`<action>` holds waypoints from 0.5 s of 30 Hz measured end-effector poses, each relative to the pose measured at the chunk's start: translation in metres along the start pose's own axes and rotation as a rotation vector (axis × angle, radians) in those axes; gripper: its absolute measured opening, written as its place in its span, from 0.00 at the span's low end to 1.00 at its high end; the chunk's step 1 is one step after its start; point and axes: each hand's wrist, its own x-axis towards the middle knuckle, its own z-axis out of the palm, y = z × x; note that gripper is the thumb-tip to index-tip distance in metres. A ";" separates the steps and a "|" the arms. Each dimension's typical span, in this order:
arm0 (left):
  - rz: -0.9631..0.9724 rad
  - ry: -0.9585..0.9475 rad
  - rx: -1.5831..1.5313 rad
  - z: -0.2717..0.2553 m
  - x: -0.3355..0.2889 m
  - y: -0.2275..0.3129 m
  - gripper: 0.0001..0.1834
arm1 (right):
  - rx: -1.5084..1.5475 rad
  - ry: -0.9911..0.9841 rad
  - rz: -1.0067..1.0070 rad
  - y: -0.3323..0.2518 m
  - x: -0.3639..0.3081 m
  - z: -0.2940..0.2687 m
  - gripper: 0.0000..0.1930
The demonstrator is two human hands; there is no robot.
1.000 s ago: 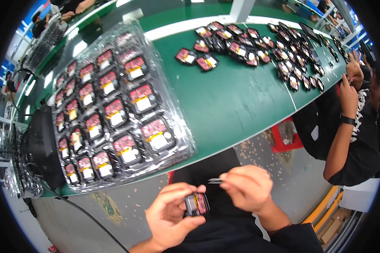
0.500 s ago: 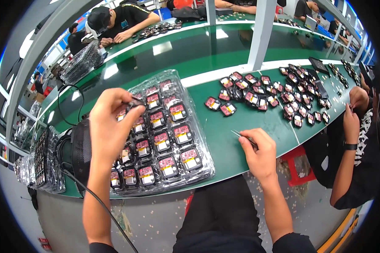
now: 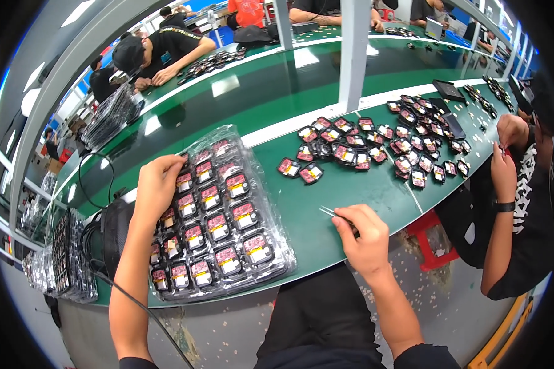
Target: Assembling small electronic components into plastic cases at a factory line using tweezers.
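Many red-labelled parts (image 3: 243,214) fill clear tray (image 3: 283,261); left hand (image 3: 157,184) touches tray.

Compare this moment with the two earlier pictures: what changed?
The left hand let go of the small module it held at the lap and reached up onto the clear tray. The right hand moved to the table edge, keeping the tweezers. The loose modules stayed put.

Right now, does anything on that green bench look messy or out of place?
Yes: the small black-and-red parts lie in a loose scatter on the green bench top, some overlapping, while those in the clear plastic tray sit in neat rows. Small pale scraps litter the floor by the red stool.
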 end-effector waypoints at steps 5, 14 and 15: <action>-0.025 -0.033 -0.005 0.002 -0.001 -0.010 0.08 | -0.013 -0.011 -0.004 0.001 -0.003 0.003 0.06; -0.143 -0.058 0.030 -0.004 0.007 -0.009 0.08 | -0.006 -0.043 -0.040 0.001 -0.002 -0.007 0.05; -0.116 -0.052 0.026 -0.002 0.008 -0.023 0.08 | 0.026 0.010 -0.025 -0.001 -0.002 -0.011 0.05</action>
